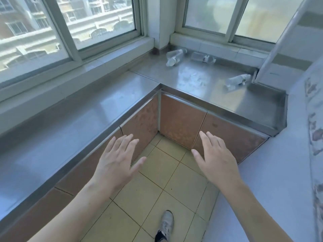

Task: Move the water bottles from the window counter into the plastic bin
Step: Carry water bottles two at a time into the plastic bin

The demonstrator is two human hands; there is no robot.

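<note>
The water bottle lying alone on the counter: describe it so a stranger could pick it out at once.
Start at the steel window counter, on the stretch under the frosted window. Follow it right to the white panel at the counter's end. There lies the lone bottle, on its side and apart from the other bottles, which lie together near the back edge by the window corner.
</note>
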